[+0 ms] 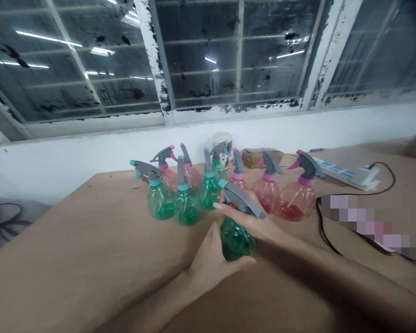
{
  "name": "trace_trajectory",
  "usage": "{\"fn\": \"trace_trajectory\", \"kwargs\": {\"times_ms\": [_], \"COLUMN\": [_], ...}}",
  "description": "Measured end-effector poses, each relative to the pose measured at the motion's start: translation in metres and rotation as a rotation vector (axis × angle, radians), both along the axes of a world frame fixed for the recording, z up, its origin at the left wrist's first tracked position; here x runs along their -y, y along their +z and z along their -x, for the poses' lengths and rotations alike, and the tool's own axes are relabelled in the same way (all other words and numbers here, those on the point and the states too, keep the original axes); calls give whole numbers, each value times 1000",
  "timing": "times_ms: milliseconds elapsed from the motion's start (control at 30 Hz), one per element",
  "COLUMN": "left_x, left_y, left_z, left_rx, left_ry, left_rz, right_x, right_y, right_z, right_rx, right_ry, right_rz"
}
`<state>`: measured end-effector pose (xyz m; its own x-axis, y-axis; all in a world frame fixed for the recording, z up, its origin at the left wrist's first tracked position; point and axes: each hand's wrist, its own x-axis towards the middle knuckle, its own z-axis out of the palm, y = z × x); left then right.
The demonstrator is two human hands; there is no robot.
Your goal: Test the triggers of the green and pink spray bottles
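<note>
A green spray bottle (236, 240) with a grey trigger head stands on the brown table (90, 249) in front of me. My left hand (211, 256) wraps round its round body from the left. My right hand (253, 222) closes over its neck and grey trigger head from the right. Behind it stand several more spray bottles: green ones (185, 206) on the left and pink ones (296, 199) on the right, all with grey heads.
A white power strip (346, 173) with a black cable (324, 231) lies at the right. A white cup (222, 138) and a brown packet (254, 157) sit by the white wall under the windows. Cables lie on the floor at the far left.
</note>
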<state>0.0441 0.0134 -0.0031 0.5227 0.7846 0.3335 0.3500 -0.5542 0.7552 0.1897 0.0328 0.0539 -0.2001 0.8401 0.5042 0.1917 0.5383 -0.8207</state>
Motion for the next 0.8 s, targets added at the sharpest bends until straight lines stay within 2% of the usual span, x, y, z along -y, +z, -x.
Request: {"fn": "trace_trajectory", "kwargs": {"times_ms": [100,500,800], "left_x": [0,-2,0], "left_y": [-1,-5,-2], "left_z": [0,1,2], "left_rx": [-7,2,-12], "left_ry": [5,1,11], "left_rz": [23,2,3], "right_x": [0,-6,-6], "right_y": [-2,-11,-6], "right_z": [0,0,-1], "right_rx": [19,-83,-72], "right_ry": [-47,46,55], "right_rz": [-20,-17,-59]}}
